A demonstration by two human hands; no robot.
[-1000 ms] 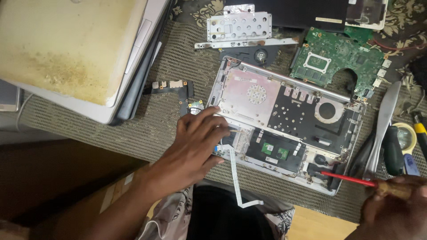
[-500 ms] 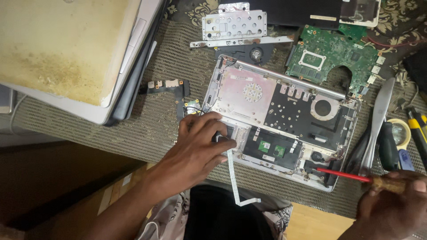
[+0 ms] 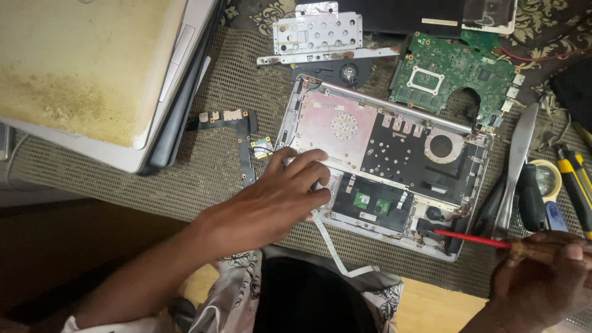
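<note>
Head view: left hand [image 3: 271, 200] steadies laptop chassis [image 3: 382, 160]; right hand [image 3: 542, 277] grips screwdriver [image 3: 487, 242].

light: soft, even and moderately bright, seeming to be coming from above | shadows: faint ones lying under the left hand [image 3: 271, 200] and the laptop chassis [image 3: 382, 160] | glare: mild sheen showing on the metal plate [image 3: 317, 32] | focus: centre staying sharp, right hand [image 3: 542, 277] blurring slightly | lower left sinking into darkness

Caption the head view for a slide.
Left hand steadies an opened laptop chassis while right hand works a red-shafted screwdriver at its corner.
</note>
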